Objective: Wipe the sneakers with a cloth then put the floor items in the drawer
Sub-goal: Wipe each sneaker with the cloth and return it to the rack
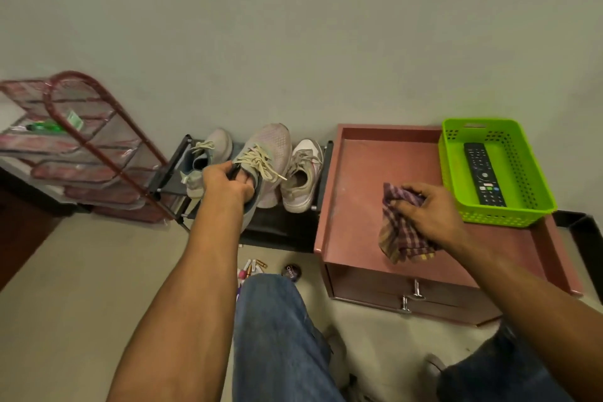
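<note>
Three pale sneakers stand on a low black rack (287, 228) against the wall. My left hand (225, 186) grips the collar of the middle pinkish-grey sneaker (274, 150), which has cream laces. A grey sneaker (208, 153) sits to its left, a white one (301, 173) to its right. My right hand (427, 209) is closed on a plaid cloth (396, 232) above the top of the brown drawer unit (355, 179). Two drawer handles (411, 297) show on its front. Small tubes (249, 268) and a round dark tin (291, 271) lie on the floor by my knee.
A green plastic basket (535, 202) holding a black remote (484, 173) stands on the drawer unit's right rear. A red wire rack (81, 147) with packets leans at the left. My jeans-clad knees fill the bottom. Beige floor stretches at the left front.
</note>
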